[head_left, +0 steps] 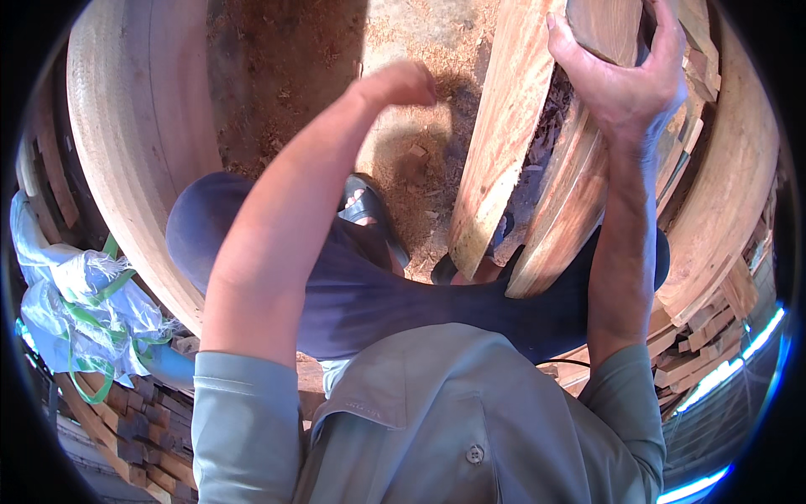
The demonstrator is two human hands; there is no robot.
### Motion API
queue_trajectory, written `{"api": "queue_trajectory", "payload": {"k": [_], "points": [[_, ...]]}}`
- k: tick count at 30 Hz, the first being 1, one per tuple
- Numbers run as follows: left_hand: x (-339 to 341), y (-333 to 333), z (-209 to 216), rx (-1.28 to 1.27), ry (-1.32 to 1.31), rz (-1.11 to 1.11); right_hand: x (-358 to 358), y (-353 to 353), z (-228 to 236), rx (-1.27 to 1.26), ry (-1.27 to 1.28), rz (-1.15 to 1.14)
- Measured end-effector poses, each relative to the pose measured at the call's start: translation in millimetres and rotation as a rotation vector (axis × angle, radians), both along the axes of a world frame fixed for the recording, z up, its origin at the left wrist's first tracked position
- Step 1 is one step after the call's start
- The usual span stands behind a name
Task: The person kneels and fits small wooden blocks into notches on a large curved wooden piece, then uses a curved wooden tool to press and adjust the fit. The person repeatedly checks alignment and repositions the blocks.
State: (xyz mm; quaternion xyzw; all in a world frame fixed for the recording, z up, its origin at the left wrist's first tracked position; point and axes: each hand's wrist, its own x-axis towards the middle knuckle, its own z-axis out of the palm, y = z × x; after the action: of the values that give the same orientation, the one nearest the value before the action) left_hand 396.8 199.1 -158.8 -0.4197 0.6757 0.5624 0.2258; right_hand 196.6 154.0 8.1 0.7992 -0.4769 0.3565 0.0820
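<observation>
In the upper right, my right hand (630,88) is closed around a wooden block (603,29), thumb on its left side and fingers on its right. The block's far end runs out of view. My left hand (401,84) hangs above the floor at the upper middle, smeared by motion, and its fingers do not show clearly. Left of the block a long pale plank (504,126) slants toward my knees. A second, reddish plank (564,210) lies under my right forearm, its near end by my right thigh.
A large curved timber (126,126) stands on my left, another (726,185) on my right. The floor (420,34) carries sawdust and chips. White plastic sacking (84,294) with green straps lies at left. Stacked wood pieces (138,428) are behind it, with more (705,344) at right.
</observation>
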Motion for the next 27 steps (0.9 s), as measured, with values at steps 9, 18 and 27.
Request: {"api": "queue_trajectory", "payload": {"k": [9,18,27], "points": [[-29,143,-62,-0.467,-0.194,-0.416,1,1,0,0.057,-0.125,0.045],[-5,107,-73,0.028,-0.002,0.207,-3,1,5,0.029,-0.063,0.057],[79,-18,-3,0.344,0.602,1.347,-10,5,10,0.187,-0.020,0.024]]}}
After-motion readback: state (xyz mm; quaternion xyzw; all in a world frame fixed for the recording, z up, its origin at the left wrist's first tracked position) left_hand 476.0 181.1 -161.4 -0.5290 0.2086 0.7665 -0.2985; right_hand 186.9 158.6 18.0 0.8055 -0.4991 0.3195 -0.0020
